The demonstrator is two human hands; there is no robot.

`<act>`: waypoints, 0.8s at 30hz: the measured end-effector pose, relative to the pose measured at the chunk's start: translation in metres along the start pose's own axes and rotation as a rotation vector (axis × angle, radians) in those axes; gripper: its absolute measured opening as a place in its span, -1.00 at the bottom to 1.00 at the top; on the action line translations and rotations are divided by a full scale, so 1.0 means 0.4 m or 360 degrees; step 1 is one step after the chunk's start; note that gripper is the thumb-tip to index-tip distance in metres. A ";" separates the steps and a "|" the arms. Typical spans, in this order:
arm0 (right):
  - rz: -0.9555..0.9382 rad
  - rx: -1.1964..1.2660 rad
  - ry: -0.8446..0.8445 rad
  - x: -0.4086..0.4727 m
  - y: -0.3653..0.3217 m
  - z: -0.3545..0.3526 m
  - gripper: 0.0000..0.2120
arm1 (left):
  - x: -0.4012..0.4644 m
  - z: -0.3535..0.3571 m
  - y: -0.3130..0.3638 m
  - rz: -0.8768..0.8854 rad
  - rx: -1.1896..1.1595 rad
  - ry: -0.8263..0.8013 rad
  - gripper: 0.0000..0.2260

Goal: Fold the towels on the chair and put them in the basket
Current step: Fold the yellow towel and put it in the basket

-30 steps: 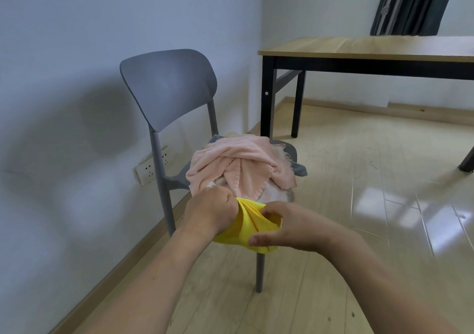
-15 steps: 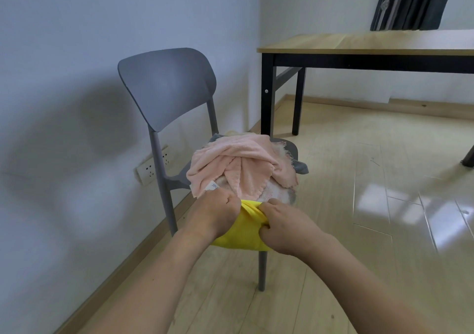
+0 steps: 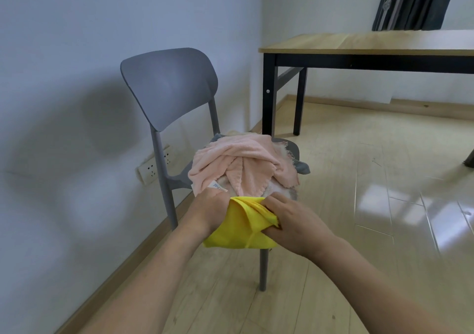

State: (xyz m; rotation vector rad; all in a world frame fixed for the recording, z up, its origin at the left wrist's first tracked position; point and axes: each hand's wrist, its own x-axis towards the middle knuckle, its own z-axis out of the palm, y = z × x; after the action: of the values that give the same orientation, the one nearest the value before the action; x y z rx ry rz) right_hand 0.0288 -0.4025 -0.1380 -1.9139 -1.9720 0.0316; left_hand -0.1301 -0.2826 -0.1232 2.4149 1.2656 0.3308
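Observation:
A yellow towel [image 3: 239, 227] hangs bunched at the front edge of the grey chair [image 3: 169, 87]. My left hand [image 3: 209, 209] grips its left side and my right hand [image 3: 289, 218] pinches its right folds. Behind it a pink towel [image 3: 241, 163] lies crumpled on the seat, over a pale towel [image 3: 284, 192] and a grey one [image 3: 302, 168] that peek out beneath. No basket is in view.
A wall with a white power socket [image 3: 154, 167] stands close on the left of the chair. A wooden table with black legs [image 3: 359, 46] stands behind on the right. Light wood floor [image 3: 384, 205] spreads to the right.
My right hand has shifted its hold on the yellow towel, moving from its lower edge up to the right folds. The towel stays bunched between both hands.

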 end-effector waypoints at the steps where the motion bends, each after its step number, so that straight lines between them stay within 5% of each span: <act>1: 0.0018 0.0034 0.0034 0.000 0.001 -0.001 -0.70 | 0.002 0.003 -0.004 0.0021 -0.0016 -0.0027 -0.69; 7: 0.0541 0.1209 -0.0180 -0.002 0.006 0.001 -0.73 | -0.016 0.002 0.003 0.0100 -0.0314 -0.0003 -0.82; 10: 0.0727 0.1468 -0.0245 -0.008 0.022 0.002 -0.90 | -0.008 0.008 0.001 0.0075 -0.0483 -0.0042 -0.87; 12: 0.0853 0.1656 -0.0113 -0.001 0.029 0.000 -0.81 | -0.002 0.015 0.006 -0.0062 -0.0767 -0.0030 -0.90; 18: 0.1342 0.1854 0.0161 0.034 0.025 -0.005 -0.76 | -0.001 0.040 0.013 -0.0461 -0.1637 -0.0087 -0.82; 20: 0.1449 0.1847 0.0172 0.039 0.016 -0.004 -0.87 | 0.002 0.057 0.011 -0.0536 -0.1686 -0.0077 -0.63; 24: 0.1517 0.1928 0.0140 0.044 0.004 -0.004 -0.93 | 0.001 0.080 0.027 -0.0384 -0.1506 0.0187 -0.75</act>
State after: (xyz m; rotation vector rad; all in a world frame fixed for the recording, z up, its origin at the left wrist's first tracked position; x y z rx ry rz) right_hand 0.0310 -0.3858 -0.1325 -1.6327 -0.4672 1.0716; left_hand -0.1095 -0.2952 -0.1470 1.4462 1.0772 0.7924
